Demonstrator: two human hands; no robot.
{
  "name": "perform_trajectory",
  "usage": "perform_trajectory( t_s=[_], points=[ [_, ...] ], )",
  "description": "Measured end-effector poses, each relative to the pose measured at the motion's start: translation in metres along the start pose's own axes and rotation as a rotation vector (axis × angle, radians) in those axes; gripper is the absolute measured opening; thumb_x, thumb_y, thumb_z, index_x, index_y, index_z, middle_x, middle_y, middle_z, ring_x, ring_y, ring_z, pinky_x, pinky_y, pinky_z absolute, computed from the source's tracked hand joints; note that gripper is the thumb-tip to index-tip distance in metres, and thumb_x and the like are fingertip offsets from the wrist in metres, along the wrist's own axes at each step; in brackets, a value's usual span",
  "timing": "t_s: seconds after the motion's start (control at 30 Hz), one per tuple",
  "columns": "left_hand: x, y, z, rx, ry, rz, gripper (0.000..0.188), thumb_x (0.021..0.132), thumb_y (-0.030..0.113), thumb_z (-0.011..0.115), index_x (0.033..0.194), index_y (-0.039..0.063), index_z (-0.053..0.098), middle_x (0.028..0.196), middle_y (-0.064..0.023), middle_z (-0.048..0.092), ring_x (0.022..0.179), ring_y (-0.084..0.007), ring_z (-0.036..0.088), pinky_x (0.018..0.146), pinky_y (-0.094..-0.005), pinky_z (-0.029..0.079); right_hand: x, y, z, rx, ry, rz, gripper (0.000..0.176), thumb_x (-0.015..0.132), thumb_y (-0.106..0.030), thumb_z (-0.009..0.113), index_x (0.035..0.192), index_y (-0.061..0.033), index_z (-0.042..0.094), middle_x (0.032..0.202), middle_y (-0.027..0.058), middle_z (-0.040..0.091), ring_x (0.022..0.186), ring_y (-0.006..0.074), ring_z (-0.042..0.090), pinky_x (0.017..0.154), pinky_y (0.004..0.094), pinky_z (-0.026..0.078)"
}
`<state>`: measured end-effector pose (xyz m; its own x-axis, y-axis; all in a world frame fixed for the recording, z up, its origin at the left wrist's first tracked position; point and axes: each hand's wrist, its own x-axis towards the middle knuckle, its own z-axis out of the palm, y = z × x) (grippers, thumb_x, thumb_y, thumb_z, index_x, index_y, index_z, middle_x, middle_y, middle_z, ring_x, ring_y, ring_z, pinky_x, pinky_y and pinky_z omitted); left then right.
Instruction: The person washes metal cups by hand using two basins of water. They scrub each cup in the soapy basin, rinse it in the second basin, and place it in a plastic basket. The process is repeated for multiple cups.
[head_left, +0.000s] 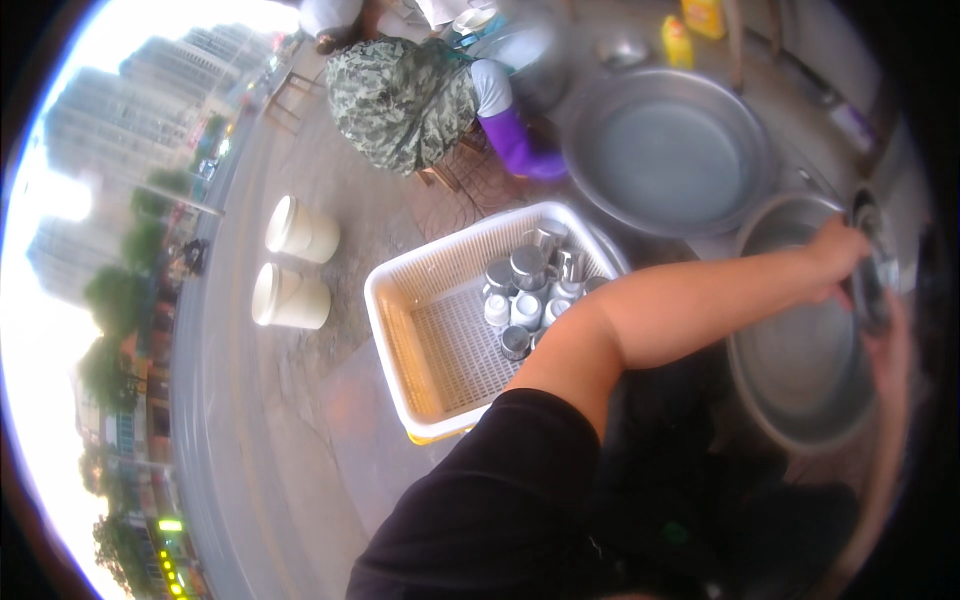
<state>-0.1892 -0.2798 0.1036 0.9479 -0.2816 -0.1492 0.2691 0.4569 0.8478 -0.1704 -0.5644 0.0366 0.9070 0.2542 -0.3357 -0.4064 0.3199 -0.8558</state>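
Observation:
My left arm, in a black short sleeve, reaches across the view to the right. My left hand (836, 249) grips a dark metal vessel (870, 289), seen nearly edge-on and blurred, so its exact kind is unclear. From the right rim my right hand (886, 334) reaches up to the lower end of that vessel; its fingers are partly hidden. Below both hands sits a metal basin (791, 442) that seems to hold liquid. Under my left arm, a white plastic basket (380, 330) contains several metal mugs (529, 264) and small white cups (526, 309), partly covered by the arm.
A larger metal basin (589, 176) with cloudy liquid stands beyond the basket. Near it sits a person (405, 101) in camouflage cloth, wearing a purple glove (510, 142). Two white buckets (304, 229) stand left, towards the road (232, 360). A yellow bottle (677, 43) is at the top.

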Motion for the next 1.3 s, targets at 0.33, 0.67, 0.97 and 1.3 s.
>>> perform_trajectory(
  t_s=[0.33, 0.67, 0.97, 1.3],
  points=[
    [-0.033, -0.023, -0.011, 0.897, 0.129, 0.680, 0.063, 0.076, 0.004, 0.064, 0.137, 0.000, 0.046, 0.118, -0.0290, 0.062, 0.106, -0.0480, 0.061, 0.094, -0.0504, 0.049, -0.003, 0.051, 0.031, 0.023, -0.049, 0.097, 0.038, 0.102, -0.021, 0.057, 0.135, -0.0022, 0.057, 0.132, 0.0115, 0.063, 0.119, 0.0226, 0.063, 0.104, 0.0396, 0.050],
    [-0.028, 0.004, -0.010, 1.015, 0.106, 1.107, 0.048, 0.070, -0.002, 0.063, 0.117, 0.003, 0.059, 0.102, -0.0220, 0.058, 0.097, -0.0449, 0.058, 0.079, -0.0501, 0.049, 0.011, 0.041, -0.033, -0.556, 0.328, -0.268, 0.049, 0.097, -0.031, 0.065, 0.134, 0.0000, 0.059, 0.125, 0.0115, 0.064, 0.108, 0.0213, 0.064, 0.082, 0.0360, 0.057],
    [-0.034, 0.018, -0.015, 1.043, 0.091, 1.014, 0.047, 0.074, -0.001, 0.063, 0.121, 0.003, 0.058, 0.116, -0.0272, 0.061, 0.107, -0.0459, 0.062, 0.093, -0.0517, 0.050, -0.012, 0.012, 0.011, -0.915, 0.462, -0.291, 0.041, 0.098, -0.029, 0.062, 0.125, 0.0013, 0.063, 0.107, 0.0096, 0.066, 0.089, 0.0191, 0.062, 0.074, 0.0346, 0.057],
    [-0.029, 0.026, -0.011, 1.022, 0.058, 1.000, 0.046, 0.094, -0.005, 0.060, 0.137, 0.010, 0.059, 0.131, -0.0153, 0.065, 0.122, -0.0260, 0.062, 0.104, -0.0340, 0.046, -0.074, -0.007, 0.102, -0.730, 0.348, -0.530, 0.047, 0.101, -0.021, 0.057, 0.139, 0.0057, 0.051, 0.127, 0.0183, 0.065, 0.103, 0.0234, 0.067, 0.074, 0.0300, 0.059]
  ],
)
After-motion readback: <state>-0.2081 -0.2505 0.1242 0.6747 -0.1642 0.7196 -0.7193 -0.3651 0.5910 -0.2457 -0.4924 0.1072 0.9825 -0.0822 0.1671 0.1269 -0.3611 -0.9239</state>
